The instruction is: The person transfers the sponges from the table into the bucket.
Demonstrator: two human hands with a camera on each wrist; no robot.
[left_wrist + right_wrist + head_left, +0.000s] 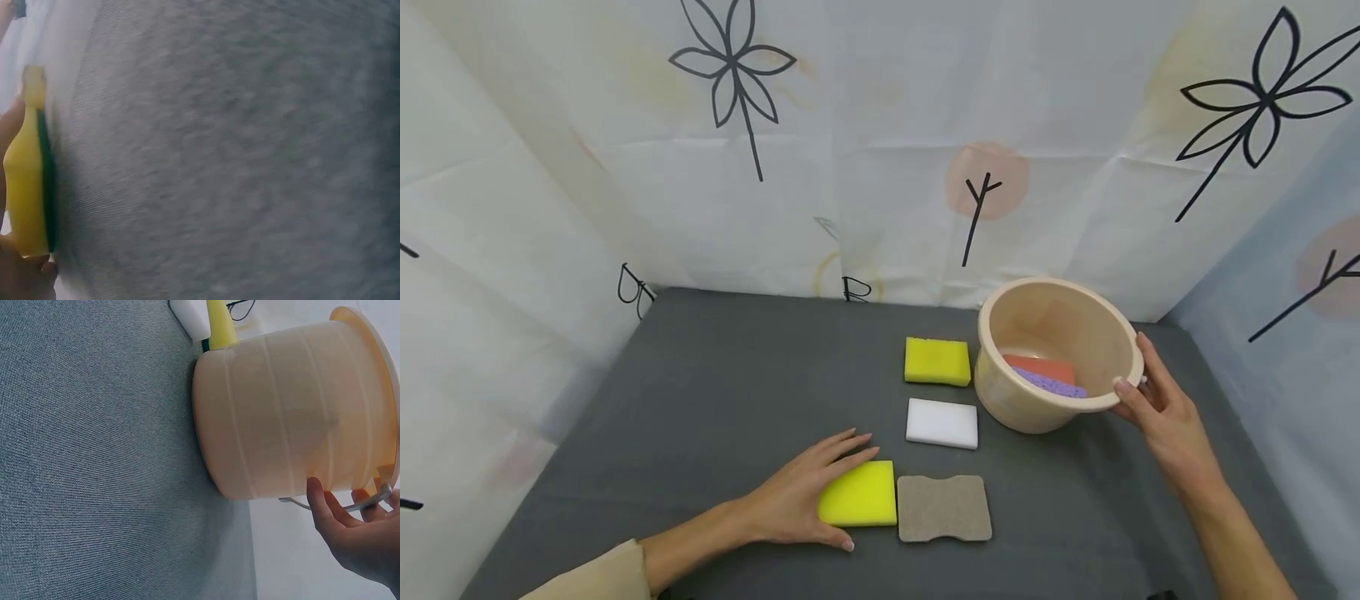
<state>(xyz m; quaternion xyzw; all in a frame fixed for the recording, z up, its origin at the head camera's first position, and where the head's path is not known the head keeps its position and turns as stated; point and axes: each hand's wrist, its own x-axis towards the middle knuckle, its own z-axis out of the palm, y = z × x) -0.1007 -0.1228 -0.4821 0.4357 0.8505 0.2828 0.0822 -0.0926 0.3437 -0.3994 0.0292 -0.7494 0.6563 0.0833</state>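
While our left hand (808, 492) reaches over the near yellow sponge (863, 497), its fingers are extended and spread: they lie along the far side of it, and the thumb is at the near side. Whether they already press the sponge, we cannot tell. This sponge lies on the dark grey cloth, its long axis going from left to right, and in the left wrist view we see its green layer (45, 181) turned down toward the cloth. Just beside its right end is a grey-brown pad (945, 510), also longer from left to right, with a shallow notch in each long edge.

Our right hand (1172, 425) grips the beige bucket (1026, 404) at the right side of its rim, the thumb on top and the fingers below, near the pale handle (369, 501). The mouth of the bucket points upward. Inside it we see an orange sponge (1051, 368) and a purple sponge (1048, 383), whose long axis goes rightward and slightly toward us.

Left of the bucket lies the far yellow sponge (937, 361), and nearer to us the white sponge (942, 423); both have their long axis from left to right.
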